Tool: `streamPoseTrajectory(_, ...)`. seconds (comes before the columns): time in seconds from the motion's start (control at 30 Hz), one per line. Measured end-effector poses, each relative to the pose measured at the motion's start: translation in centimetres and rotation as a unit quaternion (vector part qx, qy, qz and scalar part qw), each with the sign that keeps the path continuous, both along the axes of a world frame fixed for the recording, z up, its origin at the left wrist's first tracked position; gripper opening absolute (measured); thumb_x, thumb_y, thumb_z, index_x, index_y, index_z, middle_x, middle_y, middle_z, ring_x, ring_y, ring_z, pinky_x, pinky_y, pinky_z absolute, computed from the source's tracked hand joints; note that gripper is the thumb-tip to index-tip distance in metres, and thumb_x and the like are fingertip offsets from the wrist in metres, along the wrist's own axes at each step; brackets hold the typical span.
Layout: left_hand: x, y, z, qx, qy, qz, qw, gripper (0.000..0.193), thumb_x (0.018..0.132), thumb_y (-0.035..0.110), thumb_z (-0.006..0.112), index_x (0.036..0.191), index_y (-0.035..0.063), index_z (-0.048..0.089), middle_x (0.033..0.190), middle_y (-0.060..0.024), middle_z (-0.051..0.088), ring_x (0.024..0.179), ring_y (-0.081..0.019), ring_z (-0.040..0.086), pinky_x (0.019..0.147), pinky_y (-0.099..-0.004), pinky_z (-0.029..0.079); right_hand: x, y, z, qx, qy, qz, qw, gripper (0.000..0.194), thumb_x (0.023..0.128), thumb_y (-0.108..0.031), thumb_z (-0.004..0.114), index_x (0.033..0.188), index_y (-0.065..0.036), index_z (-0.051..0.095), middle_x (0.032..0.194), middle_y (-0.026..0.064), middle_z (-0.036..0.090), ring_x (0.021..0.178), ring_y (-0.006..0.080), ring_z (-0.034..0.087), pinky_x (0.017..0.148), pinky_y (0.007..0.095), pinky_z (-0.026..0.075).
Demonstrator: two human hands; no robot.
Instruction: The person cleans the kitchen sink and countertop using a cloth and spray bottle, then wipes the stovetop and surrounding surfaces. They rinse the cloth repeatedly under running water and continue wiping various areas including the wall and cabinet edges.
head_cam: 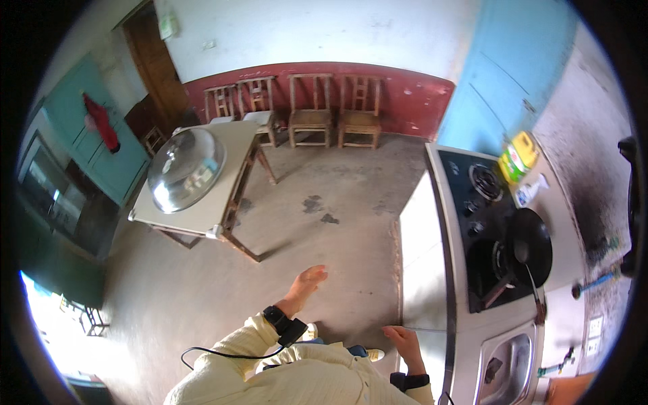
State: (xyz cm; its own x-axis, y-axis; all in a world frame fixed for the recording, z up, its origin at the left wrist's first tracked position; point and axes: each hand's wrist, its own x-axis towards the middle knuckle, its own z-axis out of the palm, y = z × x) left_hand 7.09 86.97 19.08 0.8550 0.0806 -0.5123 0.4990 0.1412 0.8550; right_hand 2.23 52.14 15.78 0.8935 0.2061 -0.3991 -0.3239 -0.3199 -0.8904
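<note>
My left hand (305,284) hangs over the bare concrete floor (349,273), its fingers loosely spread and nothing held. A black band with a small device and cable circles that wrist. My right hand (406,347) is empty too, low beside the white cabinet front (424,283) of the counter. To its right lies the steel sink (511,362), with a dark object (492,369) inside. Beyond the sink, a black wok (539,243) sits on the near burner of the gas hob (463,202). A metal ladle (531,278) rests in the wok.
A yellow oil jug (519,154) and a white package (531,191) stand behind the hob. At left, a table (234,152) carries a large domed cover (190,167). Several wooden chairs (310,116) line the red-painted wall. A faucet (557,367) reaches toward the sink.
</note>
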Motion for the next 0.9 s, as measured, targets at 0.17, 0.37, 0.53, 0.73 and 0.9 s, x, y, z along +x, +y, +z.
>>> streamPoseTrajectory(0.17,-3.8,11.6,-0.8,-0.015,0.000,0.097,0.995,0.054,0.094,0.037,0.060,0.140,0.0105,0.048,0.133,-0.0040,0.052,0.127,-0.0205,0.045,0.104,-0.0382,0.035,3.4,12.7,-0.3,0.023,-0.051,0.110,0.992,0.027,0.092,-0.023,0.063,0.101,0.001,0.072,0.092,0.0124,0.073,0.082,0.0133,0.066,0.074,0.0274,0.050)
streamPoseTrajectory(0.37,-7.3,21.7,-0.9,-0.055,-0.019,0.221,0.973,0.057,0.094,0.037,0.060,0.142,0.0080,0.046,0.138,-0.0064,0.049,0.129,-0.0232,0.045,0.106,-0.0405,0.034,7.2,24.2,1.9,-0.012,-0.059,0.238,0.969,0.024,0.093,-0.019,0.064,0.099,0.003,0.071,0.092,0.0110,0.073,0.085,0.0135,0.067,0.076,0.0262,0.051)
streamPoseTrajectory(0.53,-10.8,27.3,-0.8,-0.057,-0.024,0.324,0.944,0.055,0.095,0.036,0.059,0.141,0.0078,0.047,0.140,-0.0068,0.048,0.128,-0.0230,0.045,0.105,-0.0395,0.035,12.1,31.9,3.8,0.007,-0.100,0.284,0.954,0.021,0.089,-0.015,0.070,0.097,0.004,0.070,0.092,0.0104,0.073,0.083,0.0132,0.069,0.073,0.0264,0.053)
streamPoseTrajectory(0.73,-11.1,33.0,-2.5,-0.073,-0.070,0.401,0.911,0.051,0.094,0.032,0.061,0.139,0.0092,0.050,0.136,-0.0038,0.052,0.124,-0.0177,0.048,0.104,-0.0377,0.037,19.1,40.6,4.7,0.064,-0.125,0.316,0.938,0.016,0.086,-0.011,0.072,0.094,0.003,0.071,0.088,0.0087,0.073,0.080,0.0114,0.067,0.074,0.0245,0.053)
streamPoseTrajectory(0.9,-4.5,38.3,-2.4,-0.058,-0.151,0.408,0.898,0.042,0.096,0.026,0.059,0.134,0.0107,0.055,0.121,-0.0039,0.065,0.115,-0.0134,0.058,0.100,-0.0336,0.039,27.8,47.2,7.9,0.108,-0.060,0.284,0.951,0.019,0.089,-0.014,0.069,0.098,0.003,0.071,0.086,0.0096,0.072,0.076,0.0123,0.066,0.076,0.0262,0.053)
